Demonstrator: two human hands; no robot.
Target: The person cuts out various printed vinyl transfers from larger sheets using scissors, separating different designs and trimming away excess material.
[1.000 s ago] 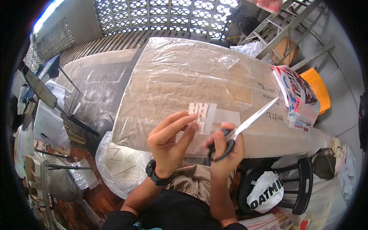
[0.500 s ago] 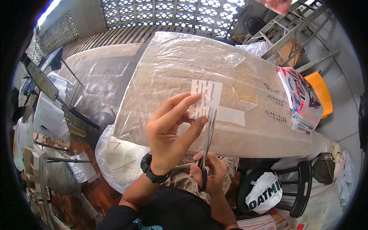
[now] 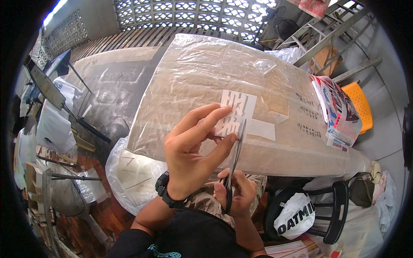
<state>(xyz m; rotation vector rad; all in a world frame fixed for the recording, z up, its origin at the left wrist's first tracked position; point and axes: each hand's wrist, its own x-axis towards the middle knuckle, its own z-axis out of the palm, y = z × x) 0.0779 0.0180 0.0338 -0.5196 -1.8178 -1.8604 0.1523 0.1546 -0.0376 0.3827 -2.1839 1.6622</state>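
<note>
At the centre of the frame, one white patterned sheet, apparently light, thin and easily creased, best held by its margins, is pinched between the left hand's thumb and fingers. Just below, the right hand grips one pair of scissors by the handles; one blank slip lies right of centre on one plastic-covered table.

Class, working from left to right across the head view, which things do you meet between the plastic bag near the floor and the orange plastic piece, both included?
Plastic bag → left hand → scissors → plain white paper → printed papers → orange plastic piece.
</note>
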